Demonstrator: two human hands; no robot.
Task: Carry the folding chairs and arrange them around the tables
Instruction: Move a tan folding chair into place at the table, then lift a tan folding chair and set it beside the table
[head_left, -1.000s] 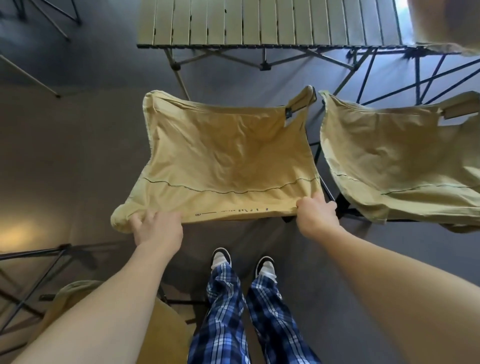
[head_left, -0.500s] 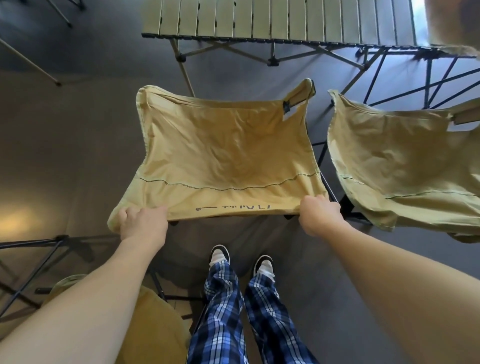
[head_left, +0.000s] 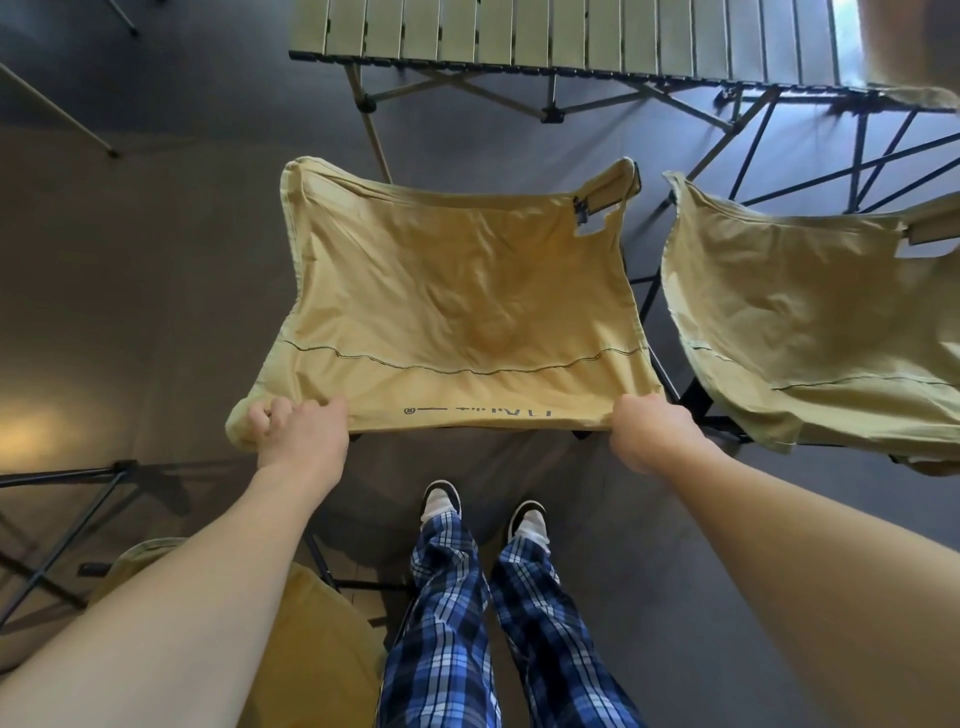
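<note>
My left hand (head_left: 298, 434) and right hand (head_left: 647, 434) grip the near edge of a tan canvas folding chair (head_left: 457, 306), my fingers (head_left: 270, 415) curled round the fabric at each corner. Its creased seat carries a dark stitched line and printed lettering near my edge. It stands just before the slatted olive tabletop (head_left: 571, 36), beside a second tan canvas chair (head_left: 810, 322) on my right.
</note>
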